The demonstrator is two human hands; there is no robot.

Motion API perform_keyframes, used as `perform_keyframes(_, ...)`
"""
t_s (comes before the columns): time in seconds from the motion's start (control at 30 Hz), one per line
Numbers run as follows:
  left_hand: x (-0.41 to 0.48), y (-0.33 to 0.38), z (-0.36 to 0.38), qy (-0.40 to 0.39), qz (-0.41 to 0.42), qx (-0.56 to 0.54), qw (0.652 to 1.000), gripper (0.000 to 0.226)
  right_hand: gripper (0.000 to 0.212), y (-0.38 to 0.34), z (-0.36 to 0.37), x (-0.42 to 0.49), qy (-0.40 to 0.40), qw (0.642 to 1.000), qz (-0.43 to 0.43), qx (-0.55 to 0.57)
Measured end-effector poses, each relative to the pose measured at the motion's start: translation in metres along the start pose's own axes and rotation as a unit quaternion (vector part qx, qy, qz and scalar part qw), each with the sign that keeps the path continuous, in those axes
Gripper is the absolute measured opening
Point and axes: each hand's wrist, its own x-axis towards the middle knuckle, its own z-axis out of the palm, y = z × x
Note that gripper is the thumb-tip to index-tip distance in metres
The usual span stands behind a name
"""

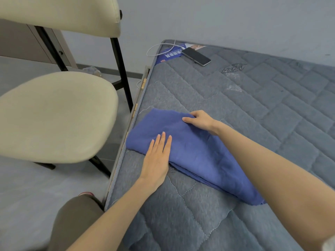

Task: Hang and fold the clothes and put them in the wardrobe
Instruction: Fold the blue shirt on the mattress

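— Grey quilted mattress (235, 98) filled the right of my screen below a pale wall (217, 19). A cream chair (54, 115) stood on the floor (27, 187) just beside its left edge.

— And the cloth?

— The cloth (195, 151) was blue and folded. It lay on the mattress by the near left edge, one corner reaching the rim, the other end running under the right forearm.

— What were the hands doing?

— The left hand (156, 160) lay flat, palm down, fingers straight and close together. The fingers rested on the cloth's near edge and the heel of the hand sat on the mattress. The right hand (199, 121) gripped the far edge, fingers curled round a fold of the cloth.

— Anything else in frame?

— I saw a dark phone (196, 56) lying face up near the far corner, touching a blue leaflet (170, 55). A white cable (147, 51) looped off that corner, and I could not tell whether it reached the phone. A knee (78, 214) in brown cloth showed at the bottom left, beside the mattress.
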Motion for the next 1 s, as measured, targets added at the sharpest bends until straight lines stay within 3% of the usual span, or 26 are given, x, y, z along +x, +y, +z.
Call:
perform_keyframes(0.1, 0.008, -0.001, -0.027, 0.03, -0.02, -0.142, 0.989, 0.065, 0.025, -0.009, -0.014, -0.008, 0.036, 0.997, -0.02, 0.068)
perform_keyframes(0.2, 0.032, -0.004, -0.065, 0.08, -0.077, -0.31, 0.944, 0.059, 0.021, -0.026, -0.034, -0.016, 0.104, 0.982, -0.05, 0.148)
perform_keyframes(0.3, 0.064, -0.007, -0.107, 0.111, -0.056, -0.415, 0.901, 0.052, 0.026, -0.048, -0.062, -0.024, 0.167, 0.962, -0.078, 0.201)
perform_keyframes(0.43, 0.107, -0.009, -0.165, 0.145, -0.02, -0.4, 0.905, 0.047, 0.012, -0.079, -0.103, -0.037, 0.211, 0.938, -0.103, 0.257)
perform_keyframes(0.7, 0.157, 0.007, -0.265, 0.203, 0.041, -0.424, 0.882, 0.046, 0.008, -0.126, -0.167, -0.073, 0.25, 0.91, -0.168, 0.286)
perform_keyframes(0.93, 0.114, 0.013, -0.254, 0.167, 0.073, -0.411, 0.893, 0.048, 0.015, -0.097, -0.144, -0.114, 0.261, 0.906, -0.154, 0.295)
perform_keyframes(1.0, 0.091, 0.01, -0.233, 0.142, 0.074, -0.399, 0.903, 0.051, 0.004, -0.075, -0.123, -0.127, 0.251, 0.919, -0.122, 0.278)
